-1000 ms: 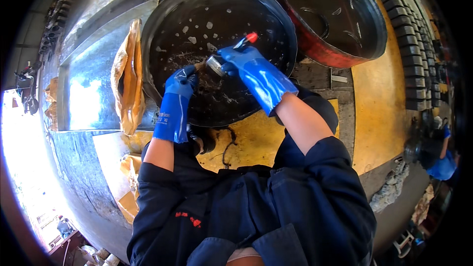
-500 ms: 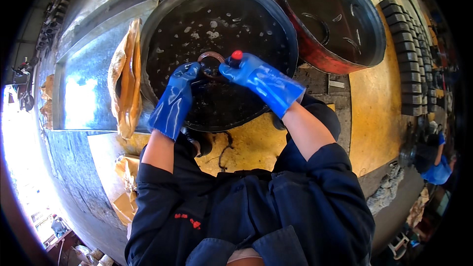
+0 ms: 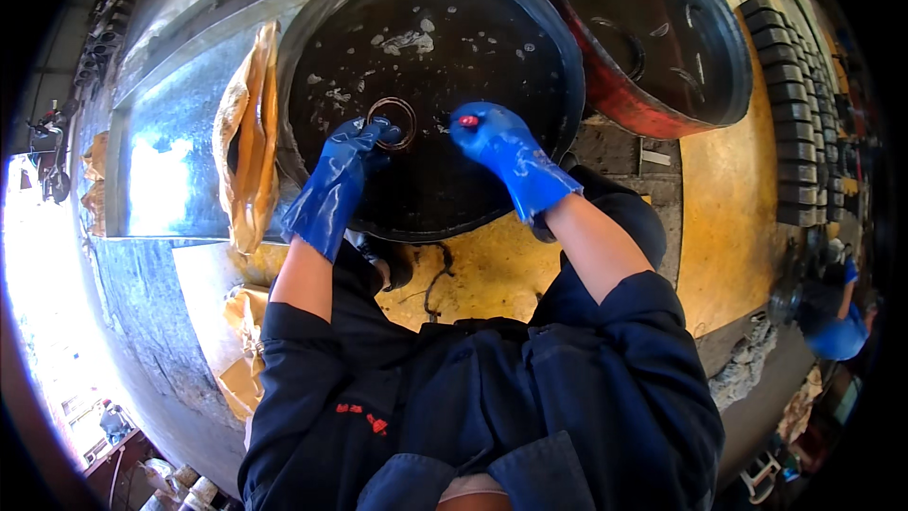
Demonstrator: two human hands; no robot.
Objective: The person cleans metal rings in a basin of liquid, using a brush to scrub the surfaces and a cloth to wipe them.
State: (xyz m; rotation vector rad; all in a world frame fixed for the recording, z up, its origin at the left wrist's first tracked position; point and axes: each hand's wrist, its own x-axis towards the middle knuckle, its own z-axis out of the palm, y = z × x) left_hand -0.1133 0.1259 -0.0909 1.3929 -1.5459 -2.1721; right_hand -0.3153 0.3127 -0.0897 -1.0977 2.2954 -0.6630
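My left hand [image 3: 342, 163], in a blue rubber glove, pinches a thin metal ring [image 3: 413, 123] at its lower left. The ring is held over a round black tub [image 3: 573, 66] of dark liquid, with whitish foam patches on the surface. To the right of the ring, my right hand [image 3: 496, 140], gloved in blue too, is closed around a tool with a red handle end [image 3: 468, 121]. The rest of that tool is hidden or too dark to make out. The right hand is apart from the ring.
A second, red-sided tub [image 3: 624, 85] at the back right holds liquid and curved pieces. Left of the black tub, a brown paper sack [image 3: 248, 147] lies by a metal tray [image 3: 142, 232]. Dark blocks [image 3: 793, 123] are stacked at right. Another person [image 3: 837, 326] is at far right.
My right hand has moved rightward, away from the ring, and its red handle end has turned and sunk lower. The ring now faces upward more fully in my left hand.
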